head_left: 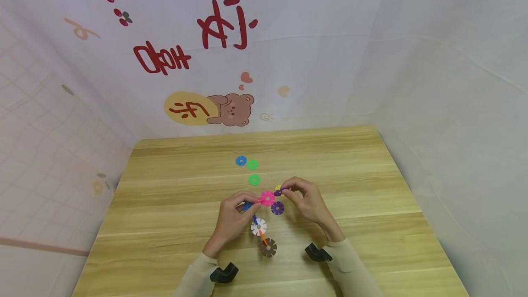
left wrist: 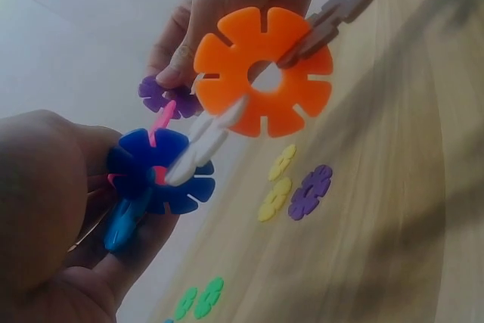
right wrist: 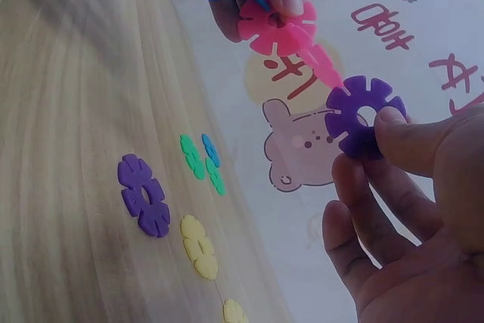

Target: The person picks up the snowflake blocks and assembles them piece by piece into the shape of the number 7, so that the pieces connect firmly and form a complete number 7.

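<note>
Slotted plastic flower discs form a joined chain between the hands. My left hand [head_left: 236,218] pinches a pink disc [right wrist: 259,34] with the thumb on its face. From there the chain runs through a light blue disc [left wrist: 123,225], a dark blue disc [left wrist: 185,193], a white disc [head_left: 254,227] and an orange disc [left wrist: 215,49] to a brown disc [head_left: 268,254]. A second pink disc [right wrist: 324,67] sticks out toward my right hand [head_left: 306,200]. Thumb and fingers of that hand pinch a purple disc [right wrist: 346,120], its edge right at the second pink disc's tip.
On the wooden table [head_left: 173,168] lie loose discs: a purple one [right wrist: 134,200], two yellow ones, the nearer a yellow disc [right wrist: 190,236], two green ones including a green disc [right wrist: 189,158], and a blue disc [head_left: 238,161]. Printed white cloth [head_left: 313,49] hangs behind the table.
</note>
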`<state>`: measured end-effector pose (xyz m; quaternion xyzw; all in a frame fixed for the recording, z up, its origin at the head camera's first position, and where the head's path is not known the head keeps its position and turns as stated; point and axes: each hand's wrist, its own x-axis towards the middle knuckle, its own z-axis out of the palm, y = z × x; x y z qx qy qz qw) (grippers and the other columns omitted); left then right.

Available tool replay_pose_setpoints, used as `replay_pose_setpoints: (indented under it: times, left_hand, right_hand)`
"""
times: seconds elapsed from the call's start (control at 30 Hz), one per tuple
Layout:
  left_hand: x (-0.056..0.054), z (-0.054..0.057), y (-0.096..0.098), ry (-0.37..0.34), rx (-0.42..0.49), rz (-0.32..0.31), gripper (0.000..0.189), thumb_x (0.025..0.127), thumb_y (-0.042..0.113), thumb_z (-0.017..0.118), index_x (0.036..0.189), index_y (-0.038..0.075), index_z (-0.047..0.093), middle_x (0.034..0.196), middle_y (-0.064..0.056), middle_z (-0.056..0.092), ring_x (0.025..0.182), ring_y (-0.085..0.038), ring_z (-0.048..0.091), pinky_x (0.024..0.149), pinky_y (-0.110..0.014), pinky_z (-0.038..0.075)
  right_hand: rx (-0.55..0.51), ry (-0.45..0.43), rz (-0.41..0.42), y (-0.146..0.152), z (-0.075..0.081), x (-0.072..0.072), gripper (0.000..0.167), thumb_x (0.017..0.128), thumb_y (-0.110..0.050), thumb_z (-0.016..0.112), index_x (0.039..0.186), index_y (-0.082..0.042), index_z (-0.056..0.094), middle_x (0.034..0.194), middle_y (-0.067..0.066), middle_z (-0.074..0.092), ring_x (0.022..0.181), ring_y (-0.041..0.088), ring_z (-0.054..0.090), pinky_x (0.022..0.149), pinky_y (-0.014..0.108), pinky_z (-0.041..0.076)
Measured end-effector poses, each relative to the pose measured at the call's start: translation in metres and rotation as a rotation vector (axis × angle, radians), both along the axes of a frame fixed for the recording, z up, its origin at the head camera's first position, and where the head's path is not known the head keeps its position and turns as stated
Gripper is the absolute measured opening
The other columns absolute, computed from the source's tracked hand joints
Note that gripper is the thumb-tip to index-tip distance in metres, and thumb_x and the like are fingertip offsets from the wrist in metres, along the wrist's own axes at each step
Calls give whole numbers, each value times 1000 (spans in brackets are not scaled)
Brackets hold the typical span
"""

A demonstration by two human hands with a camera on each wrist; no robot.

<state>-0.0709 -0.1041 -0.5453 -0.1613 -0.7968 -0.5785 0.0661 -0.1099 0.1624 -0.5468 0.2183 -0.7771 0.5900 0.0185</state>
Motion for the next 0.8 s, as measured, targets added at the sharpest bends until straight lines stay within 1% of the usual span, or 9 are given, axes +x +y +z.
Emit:
replay_pose_setpoints:
  times: [0.07,0.17,0.2,0.27,0.4,0.5,0.63,0.73,0.8]
  left_hand:
    - [0,0,1,7,-1,-6,7,100,8,87,101,15,85,112,-5,85,107,-25,83,89,-41,73]
    - [-2,1,2,11,-6,-15,10,99,5,87,101,15,85,112,-5,86,106,-25,83,92,-41,73]
    - [-2,2,2,9,-7,-17,8,99,6,87,101,13,85,112,-5,86,106,-25,83,92,-40,73]
    - [-3,3,3,8,-10,-20,8,99,5,87,101,13,85,111,-5,86,105,-24,83,90,-36,73]
    - [-4,7,4,11,3,-29,6,100,7,86,100,12,84,112,-6,85,104,-15,81,84,-32,72]
    - [-6,9,5,24,36,-49,8,101,4,85,101,12,84,113,-8,85,103,-10,79,80,-32,73]
    - [-7,12,7,39,90,-79,5,102,2,83,103,8,83,113,-13,83,103,-14,80,78,-30,72]
    - [-8,13,8,53,118,-90,4,102,1,82,103,5,84,112,-15,82,102,-16,80,75,-28,72]
    - [-9,14,8,66,126,-93,4,102,1,82,103,4,84,112,-16,82,101,-18,80,71,-26,70]
  right_hand:
    - [3,10,8,0,0,0,11,107,-2,75,111,-12,80,108,9,84,98,40,79,93,29,66]
    - [9,21,12,-1,0,0,11,107,-3,76,111,-12,80,109,8,84,99,33,80,96,29,66]
    - [10,27,12,-1,0,0,11,106,-3,76,111,-12,80,109,8,84,99,32,80,96,28,66]
    - [3,40,16,-1,1,-1,12,106,-2,75,111,-12,80,109,9,83,98,31,79,96,28,66]
    - [-38,81,21,0,-1,-2,13,105,4,74,109,-8,79,106,13,82,97,26,79,93,28,66]
    - [-91,105,27,0,-1,-3,14,104,9,73,107,-4,78,103,17,81,97,18,78,93,26,67]
    - [-158,117,36,-1,3,-4,15,101,14,72,105,0,76,99,20,78,94,15,77,92,22,67]
    - [-199,132,39,-2,7,-5,23,99,18,71,104,-4,77,95,21,76,92,12,76,89,20,66]
    - [-214,145,44,-2,10,-6,11,104,9,73,103,-1,75,94,21,75,92,8,75,87,20,66]
